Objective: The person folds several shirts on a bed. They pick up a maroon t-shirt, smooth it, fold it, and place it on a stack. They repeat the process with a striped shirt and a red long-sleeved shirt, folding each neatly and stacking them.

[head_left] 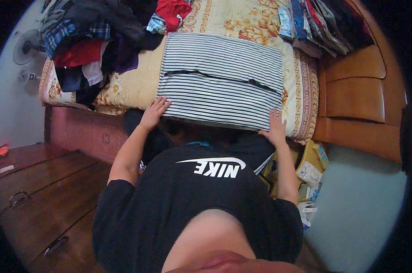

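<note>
A black-and-white striped piece of cloth (215, 98), perhaps a garment, lies spread flat on the bed. A narrow black strip (206, 76), like a tie or band, runs across its middle and bunches up toward the right. At the near left corner of the cloth, my left hand (156, 113) rests with fingers stretched out. My right hand (275, 129) lies at the near right corner, fingers spread, thumb pointing inward. Both hands touch the cloth's edge without gripping it.
A heap of dark, red and plaid clothes (85, 54) covers the bed's left side. Red clothing (171, 11) lies at the back. Folded clothes (313, 25) stand at the back right, by the brown headboard (356, 100). A yellow shelf (308, 157) with small items is at right.
</note>
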`<state>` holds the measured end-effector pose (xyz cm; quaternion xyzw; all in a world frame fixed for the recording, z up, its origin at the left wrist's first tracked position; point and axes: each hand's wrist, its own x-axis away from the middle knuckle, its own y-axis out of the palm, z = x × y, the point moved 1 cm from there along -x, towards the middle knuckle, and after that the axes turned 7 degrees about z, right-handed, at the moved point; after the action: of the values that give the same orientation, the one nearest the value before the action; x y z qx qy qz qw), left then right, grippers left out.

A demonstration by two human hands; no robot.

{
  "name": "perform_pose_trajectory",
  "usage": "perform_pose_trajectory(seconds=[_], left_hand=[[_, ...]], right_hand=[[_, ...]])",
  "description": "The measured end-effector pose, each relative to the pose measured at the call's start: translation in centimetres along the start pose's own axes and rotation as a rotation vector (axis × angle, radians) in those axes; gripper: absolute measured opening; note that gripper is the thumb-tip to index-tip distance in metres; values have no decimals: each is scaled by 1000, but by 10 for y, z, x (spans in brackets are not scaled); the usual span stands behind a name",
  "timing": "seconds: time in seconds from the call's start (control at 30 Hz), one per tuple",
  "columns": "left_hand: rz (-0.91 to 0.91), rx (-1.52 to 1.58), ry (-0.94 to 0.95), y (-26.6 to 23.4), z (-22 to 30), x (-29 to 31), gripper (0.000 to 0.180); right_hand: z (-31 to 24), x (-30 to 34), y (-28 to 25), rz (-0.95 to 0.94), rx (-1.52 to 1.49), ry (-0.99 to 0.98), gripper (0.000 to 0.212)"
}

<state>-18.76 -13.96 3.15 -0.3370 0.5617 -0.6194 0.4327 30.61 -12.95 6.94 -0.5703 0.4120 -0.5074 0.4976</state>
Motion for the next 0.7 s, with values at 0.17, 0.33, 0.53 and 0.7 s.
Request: perform_pose_trajectory(seconds=[0.17, 0.33, 0.53, 0.7], left_hand=[[112, 87, 133, 10, -20, 6, 48], [-22, 143, 140, -37, -11, -5, 44], [-192, 139, 113, -74, -6, 12, 46], [-480, 401, -94, -90, -3, 44, 50]], right_hand=[[24, 1, 44, 249, 4, -159, 62], [42, 11, 48, 285, -213, -142, 56], [20, 49, -10, 19, -276, 27, 47], [26, 82, -33, -69, -526, -69, 31]])
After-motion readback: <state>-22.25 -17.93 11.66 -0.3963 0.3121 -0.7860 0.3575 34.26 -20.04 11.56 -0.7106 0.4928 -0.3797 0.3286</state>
